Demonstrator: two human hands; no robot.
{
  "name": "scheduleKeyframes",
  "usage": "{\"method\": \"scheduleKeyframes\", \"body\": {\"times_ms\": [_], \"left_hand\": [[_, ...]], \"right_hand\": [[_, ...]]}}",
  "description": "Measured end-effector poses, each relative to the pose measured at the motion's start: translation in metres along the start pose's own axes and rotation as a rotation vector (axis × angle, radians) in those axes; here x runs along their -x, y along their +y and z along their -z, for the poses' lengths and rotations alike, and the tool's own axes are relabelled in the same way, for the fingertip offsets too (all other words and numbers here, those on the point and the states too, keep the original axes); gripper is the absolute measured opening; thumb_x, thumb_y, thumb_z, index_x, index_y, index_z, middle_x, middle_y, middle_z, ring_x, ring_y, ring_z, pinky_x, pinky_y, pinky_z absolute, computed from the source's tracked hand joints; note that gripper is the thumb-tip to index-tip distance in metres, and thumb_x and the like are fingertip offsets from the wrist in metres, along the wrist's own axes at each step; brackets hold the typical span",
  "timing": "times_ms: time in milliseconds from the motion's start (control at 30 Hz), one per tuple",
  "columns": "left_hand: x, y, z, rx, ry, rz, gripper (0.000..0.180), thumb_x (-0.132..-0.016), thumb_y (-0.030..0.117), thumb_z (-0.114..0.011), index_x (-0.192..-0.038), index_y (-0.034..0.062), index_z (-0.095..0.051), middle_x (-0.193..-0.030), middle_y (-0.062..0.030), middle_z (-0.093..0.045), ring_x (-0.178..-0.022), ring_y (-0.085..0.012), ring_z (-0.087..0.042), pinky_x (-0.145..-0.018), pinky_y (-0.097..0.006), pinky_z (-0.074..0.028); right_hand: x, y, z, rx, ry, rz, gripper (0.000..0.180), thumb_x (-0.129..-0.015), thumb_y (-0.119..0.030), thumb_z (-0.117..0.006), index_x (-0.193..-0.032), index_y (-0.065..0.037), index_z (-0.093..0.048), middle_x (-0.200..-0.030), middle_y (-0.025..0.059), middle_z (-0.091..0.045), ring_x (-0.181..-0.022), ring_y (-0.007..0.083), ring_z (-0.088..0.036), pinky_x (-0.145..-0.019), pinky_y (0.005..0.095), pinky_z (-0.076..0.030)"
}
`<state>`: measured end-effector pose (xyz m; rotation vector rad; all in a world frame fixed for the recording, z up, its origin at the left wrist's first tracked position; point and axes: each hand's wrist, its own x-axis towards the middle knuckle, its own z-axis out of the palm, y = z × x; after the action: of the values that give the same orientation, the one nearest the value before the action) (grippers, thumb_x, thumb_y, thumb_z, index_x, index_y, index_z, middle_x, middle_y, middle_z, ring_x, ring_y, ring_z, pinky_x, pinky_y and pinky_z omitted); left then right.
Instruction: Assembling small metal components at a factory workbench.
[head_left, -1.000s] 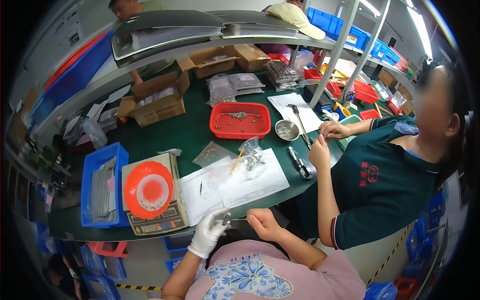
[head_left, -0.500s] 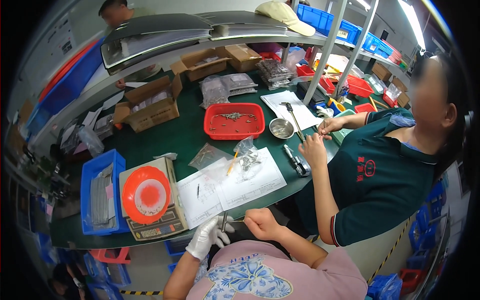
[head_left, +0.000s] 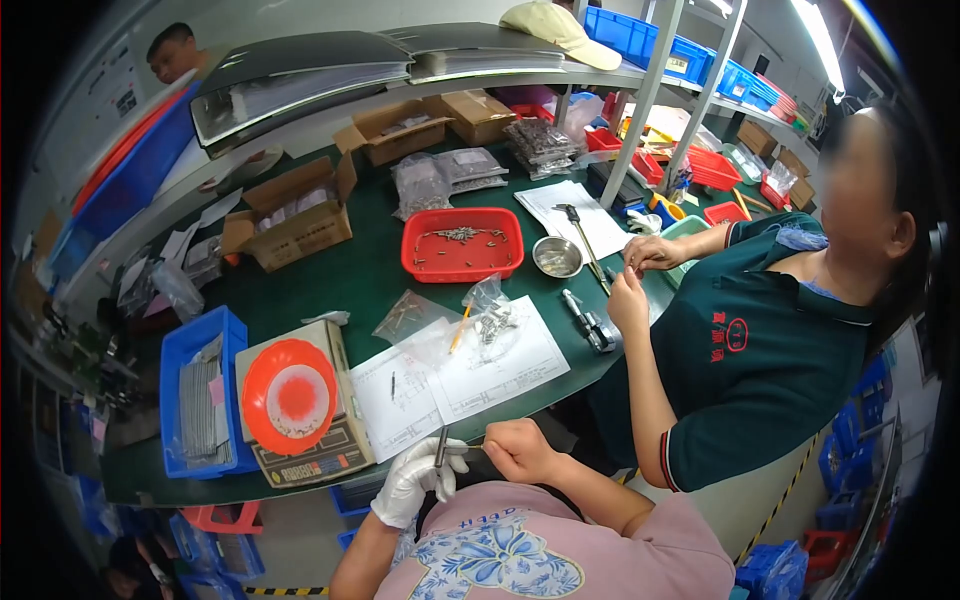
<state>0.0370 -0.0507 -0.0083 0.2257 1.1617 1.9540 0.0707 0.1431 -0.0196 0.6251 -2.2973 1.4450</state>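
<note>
Gloved left hand (head_left: 415, 482) pinches thin metal pin (head_left: 440, 447); bare right hand (head_left: 518, 450) grips its other end, at green tabletop (head_left: 350, 280) edge.

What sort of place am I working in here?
Probably a small-parts assembly workshop: a green workbench with a red tray of metal parts, a weighing scale, and blue storage bins on shelves.

White glove on left hand (head_left: 412, 482); right hand (head_left: 520, 452) bare; pink floral shirt.
</note>
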Motion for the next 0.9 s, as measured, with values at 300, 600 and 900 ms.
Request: {"method": "scheduleKeyframes", "body": {"times_ms": [300,600,900], "left_hand": [[-0.008,0.004,-0.010,-0.984,0.235,-0.535,0.023,-0.075,-0.006,-0.045,-0.094,0.0025,-0.055,-0.080,-0.0056,-0.056,-0.057,-0.0129,-0.053,-0.050,-0.023,-0.043],[-0.006,-0.004,-0.014,-0.492,0.250,-0.138,0.018,-0.080,0.004,-0.050,-0.097,0.0040,-0.054,-0.081,-0.0039,-0.057,-0.057,-0.0095,-0.054,-0.051,-0.020,-0.045],[-0.002,0.013,-0.010,-0.154,0.147,0.181,0.028,-0.080,0.000,-0.044,-0.107,0.0038,-0.048,-0.087,-0.0059,-0.056,-0.065,-0.0119,-0.055,-0.059,-0.021,-0.046]], "right_hand": [[0.007,0.004,-0.007,-0.347,-0.022,-0.273,0.024,-0.081,-0.008,-0.046,-0.059,-0.001,-0.039,-0.050,0.0078,-0.034,-0.045,0.0171,-0.034,-0.043,0.0295,-0.029],[0.001,0.003,-0.001,-0.168,-0.028,-0.206,0.021,-0.078,-0.005,-0.045,-0.058,-0.001,-0.042,-0.051,0.0092,-0.038,-0.043,0.0201,-0.038,-0.043,0.0285,-0.031],[-0.002,0.002,-0.001,-0.042,-0.043,-0.018,0.029,-0.086,-0.011,-0.040,-0.058,-0.001,-0.038,-0.052,0.0010,-0.035,-0.047,0.0092,-0.032,-0.044,0.0247,-0.027]]}}
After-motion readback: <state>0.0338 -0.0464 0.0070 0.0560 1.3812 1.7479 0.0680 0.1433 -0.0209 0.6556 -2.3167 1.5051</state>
